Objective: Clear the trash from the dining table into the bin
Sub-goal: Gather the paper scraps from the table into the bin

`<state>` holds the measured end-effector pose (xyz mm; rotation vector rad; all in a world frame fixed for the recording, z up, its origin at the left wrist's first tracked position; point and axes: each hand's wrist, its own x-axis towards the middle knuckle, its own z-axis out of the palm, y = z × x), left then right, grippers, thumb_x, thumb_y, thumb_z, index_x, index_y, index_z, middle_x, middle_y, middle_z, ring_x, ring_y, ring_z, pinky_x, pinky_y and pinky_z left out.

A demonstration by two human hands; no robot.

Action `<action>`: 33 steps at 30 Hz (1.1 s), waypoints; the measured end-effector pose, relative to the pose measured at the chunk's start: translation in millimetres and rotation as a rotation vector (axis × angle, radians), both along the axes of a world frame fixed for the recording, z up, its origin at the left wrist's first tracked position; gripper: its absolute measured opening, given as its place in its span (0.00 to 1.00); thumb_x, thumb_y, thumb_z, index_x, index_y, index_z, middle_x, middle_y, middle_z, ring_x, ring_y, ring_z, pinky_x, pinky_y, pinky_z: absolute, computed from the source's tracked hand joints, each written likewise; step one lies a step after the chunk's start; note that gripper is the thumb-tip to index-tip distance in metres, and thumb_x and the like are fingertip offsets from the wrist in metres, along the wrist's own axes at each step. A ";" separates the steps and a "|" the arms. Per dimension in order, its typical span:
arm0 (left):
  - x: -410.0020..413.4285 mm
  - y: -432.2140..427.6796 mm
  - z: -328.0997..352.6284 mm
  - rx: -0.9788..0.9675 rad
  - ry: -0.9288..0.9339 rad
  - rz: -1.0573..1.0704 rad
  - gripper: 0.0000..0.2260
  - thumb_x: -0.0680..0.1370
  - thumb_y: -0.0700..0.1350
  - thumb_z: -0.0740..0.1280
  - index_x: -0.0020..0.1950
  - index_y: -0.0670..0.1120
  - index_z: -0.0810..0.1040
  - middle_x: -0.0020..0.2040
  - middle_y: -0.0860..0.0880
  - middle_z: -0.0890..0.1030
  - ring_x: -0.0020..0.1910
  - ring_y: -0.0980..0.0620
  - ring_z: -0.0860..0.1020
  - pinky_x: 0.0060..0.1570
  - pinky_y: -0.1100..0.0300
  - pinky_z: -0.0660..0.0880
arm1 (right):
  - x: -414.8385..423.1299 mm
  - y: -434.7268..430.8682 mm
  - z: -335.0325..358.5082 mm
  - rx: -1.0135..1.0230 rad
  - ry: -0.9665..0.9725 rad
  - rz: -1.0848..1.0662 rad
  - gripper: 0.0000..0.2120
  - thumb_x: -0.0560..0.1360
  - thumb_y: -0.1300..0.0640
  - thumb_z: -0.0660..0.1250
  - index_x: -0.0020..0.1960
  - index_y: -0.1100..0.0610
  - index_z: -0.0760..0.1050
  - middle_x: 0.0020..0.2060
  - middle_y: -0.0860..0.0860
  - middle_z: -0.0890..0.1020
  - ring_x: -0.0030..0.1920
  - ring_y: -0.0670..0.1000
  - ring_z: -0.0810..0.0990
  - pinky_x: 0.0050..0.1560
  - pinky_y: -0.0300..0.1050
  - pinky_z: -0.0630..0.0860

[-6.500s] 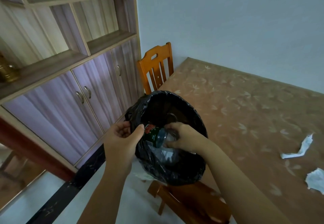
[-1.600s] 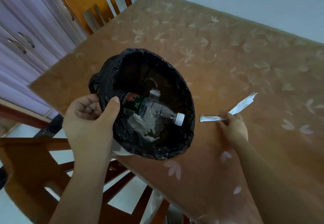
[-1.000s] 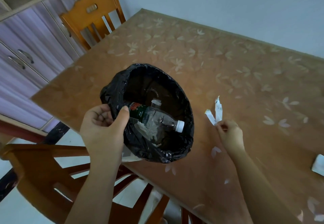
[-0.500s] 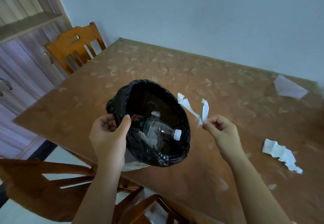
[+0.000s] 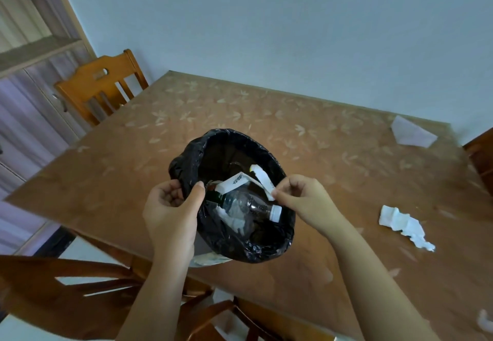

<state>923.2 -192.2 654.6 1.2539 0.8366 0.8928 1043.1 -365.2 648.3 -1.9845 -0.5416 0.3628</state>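
My left hand (image 5: pixel 170 215) grips the near-left rim of the bin (image 5: pixel 256 244), which is lined with a black bag and held tilted over the table's near edge. My right hand (image 5: pixel 304 201) pinches a folded white paper strip (image 5: pixel 256 179) that hangs over the bin's mouth. Inside the bin lie a clear plastic bottle (image 5: pixel 248 206) with a white cap and some crumpled white paper. On the brown dining table (image 5: pixel 306 137) a crumpled white tissue (image 5: pixel 402 224) lies to the right. A flat white paper (image 5: pixel 410 133) rests at the far right corner.
One wooden chair (image 5: pixel 101 87) stands at the table's far left, another chair (image 5: pixel 66 290) is below me at the near edge. A cabinet with shelves (image 5: pixel 29 79) fills the left. A small white scrap (image 5: pixel 484 322) shows at the lower right edge.
My right hand picked the paper strip off the table and carried it left until it is over the bin's mouth. The left hand kept hold of the bin.
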 end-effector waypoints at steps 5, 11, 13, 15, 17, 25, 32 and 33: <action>0.9 -6.8 1.2 -0.012 -0.008 -0.054 0.09 0.67 0.42 0.74 0.43 0.49 0.76 0.38 0.49 0.77 0.36 0.54 0.75 0.35 0.64 0.74 | -10.2 25.3 2.5 -0.092 -0.180 0.082 0.07 0.70 0.63 0.67 0.42 0.51 0.75 0.41 0.50 0.79 0.39 0.46 0.77 0.38 0.27 0.71; 9.2 -16.2 -4.5 -0.041 -0.020 -0.139 0.09 0.67 0.40 0.74 0.41 0.48 0.75 0.36 0.50 0.75 0.33 0.56 0.74 0.33 0.69 0.74 | -24.1 -8.5 -4.3 -0.102 -0.268 -0.016 0.11 0.71 0.62 0.67 0.53 0.54 0.76 0.46 0.48 0.79 0.46 0.44 0.77 0.45 0.23 0.69; 11.7 -25.8 -5.8 -0.044 -0.020 -0.161 0.09 0.67 0.40 0.74 0.40 0.49 0.75 0.36 0.51 0.75 0.33 0.57 0.74 0.33 0.70 0.73 | -30.7 -33.2 -8.6 -0.151 -0.295 -0.125 0.10 0.71 0.60 0.67 0.53 0.53 0.77 0.47 0.48 0.80 0.47 0.45 0.78 0.45 0.25 0.69; 11.3 -40.7 -6.1 -0.046 -0.022 -0.166 0.10 0.67 0.40 0.74 0.40 0.49 0.74 0.35 0.52 0.74 0.30 0.61 0.73 0.31 0.71 0.72 | -40.2 -59.9 -11.6 -0.193 -0.324 -0.230 0.09 0.72 0.58 0.66 0.52 0.54 0.77 0.45 0.47 0.80 0.47 0.45 0.77 0.44 0.27 0.67; 8.2 -57.8 -4.5 -0.049 -0.021 -0.182 0.10 0.67 0.40 0.74 0.40 0.48 0.74 0.36 0.51 0.74 0.30 0.60 0.73 0.31 0.71 0.72 | -52.2 -86.0 -12.7 -0.234 -0.369 -0.319 0.08 0.72 0.57 0.66 0.51 0.54 0.77 0.43 0.46 0.79 0.45 0.45 0.76 0.41 0.27 0.66; -24.1 -153.2 15.3 0.028 -0.083 -0.220 0.09 0.68 0.39 0.73 0.39 0.48 0.74 0.34 0.52 0.73 0.26 0.63 0.71 0.30 0.72 0.70 | -118.7 -204.4 -18.3 -0.362 -0.484 -0.514 0.08 0.73 0.56 0.65 0.50 0.56 0.77 0.46 0.52 0.79 0.46 0.52 0.76 0.42 0.42 0.70; -68.4 -270.6 34.1 0.070 -0.161 -0.143 0.09 0.68 0.41 0.73 0.40 0.49 0.74 0.34 0.52 0.75 0.28 0.64 0.74 0.32 0.72 0.72 | -178.5 -339.8 -13.9 -0.332 -0.469 -0.598 0.07 0.72 0.58 0.66 0.49 0.57 0.78 0.45 0.52 0.80 0.50 0.54 0.77 0.45 0.43 0.70; -72.8 -283.9 35.4 0.060 -0.163 -0.132 0.10 0.68 0.41 0.73 0.40 0.50 0.74 0.34 0.53 0.76 0.28 0.64 0.75 0.33 0.72 0.72 | -183.8 -354.7 -14.0 -0.328 -0.465 -0.605 0.07 0.72 0.58 0.66 0.50 0.57 0.78 0.46 0.52 0.80 0.51 0.54 0.77 0.46 0.42 0.69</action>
